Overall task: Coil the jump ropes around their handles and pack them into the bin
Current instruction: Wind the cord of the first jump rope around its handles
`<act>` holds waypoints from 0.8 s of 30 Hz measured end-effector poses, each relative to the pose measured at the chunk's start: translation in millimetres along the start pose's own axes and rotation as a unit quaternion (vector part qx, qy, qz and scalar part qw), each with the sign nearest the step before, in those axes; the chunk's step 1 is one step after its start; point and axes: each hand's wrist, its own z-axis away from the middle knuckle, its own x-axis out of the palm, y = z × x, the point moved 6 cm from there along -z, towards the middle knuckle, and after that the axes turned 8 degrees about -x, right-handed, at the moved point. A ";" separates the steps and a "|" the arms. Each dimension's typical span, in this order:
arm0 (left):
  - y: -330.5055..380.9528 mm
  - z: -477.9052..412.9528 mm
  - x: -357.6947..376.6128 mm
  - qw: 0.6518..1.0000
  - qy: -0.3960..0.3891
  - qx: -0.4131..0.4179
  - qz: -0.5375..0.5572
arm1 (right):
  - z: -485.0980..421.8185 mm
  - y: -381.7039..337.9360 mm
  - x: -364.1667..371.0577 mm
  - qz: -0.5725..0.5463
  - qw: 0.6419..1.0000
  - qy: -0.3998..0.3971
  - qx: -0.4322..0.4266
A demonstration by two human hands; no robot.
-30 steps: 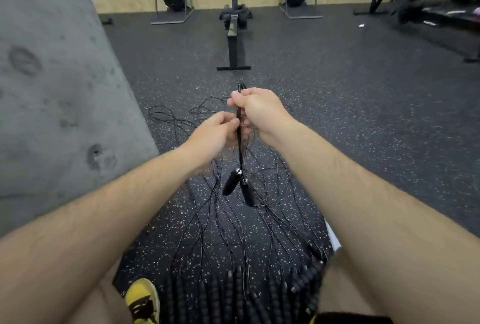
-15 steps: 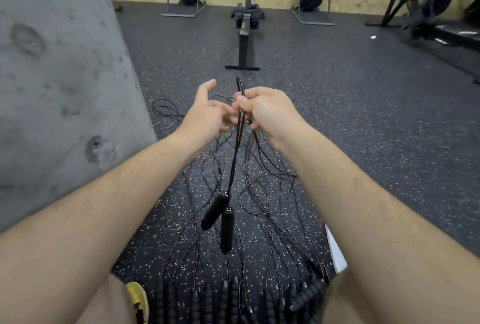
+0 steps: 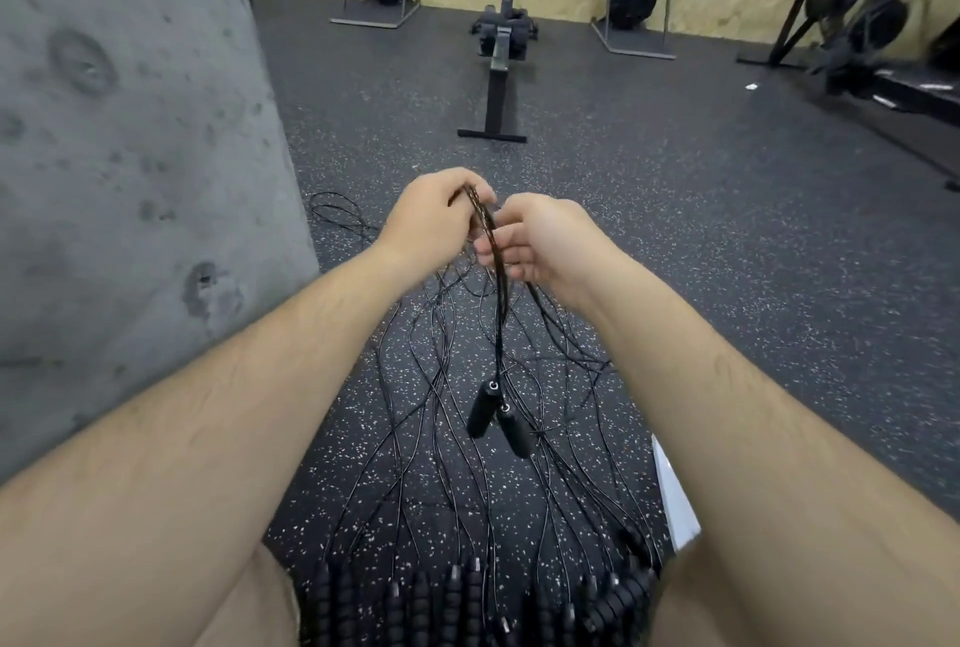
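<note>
A thin black jump rope [image 3: 500, 306] is folded into a bundle and held up in front of me. My left hand [image 3: 434, 218] grips the top of the folded cord. My right hand [image 3: 540, 244] holds the cord just below, fingers curled round it. The rope's two black handles [image 3: 496, 415] dangle side by side under my hands, above the floor. Several other black ropes [image 3: 431, 438] lie spread on the speckled floor, their ribbed handles [image 3: 467, 605] lined up at the bottom edge between my knees. No bin is clearly in view.
A grey concrete pillar [image 3: 130, 153] stands close on the left. A rowing machine [image 3: 501, 38] sits ahead, with more gym machines along the far wall and at the right. A white flat edge [image 3: 675, 506] shows beside my right forearm.
My left hand has closed over the top of the folded cord, where it was open half a second ago. The right hand slid lower. The handles now hang lower than a second ago.
</note>
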 end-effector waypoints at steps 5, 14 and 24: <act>20.2 17.6 -28.8 0.992 0.024 0.122 -0.027 | -12.8 3.0 14.3 0.092 0.992 -0.062 -0.051; 23.3 41.2 -44.9 0.988 0.021 0.154 -0.009 | -23.4 10.7 24.9 0.258 0.956 -0.063 -0.125; 17.3 40.6 -29.6 0.981 -0.011 0.106 0.164 | -17.1 -6.3 2.1 -0.007 0.988 0.043 -0.150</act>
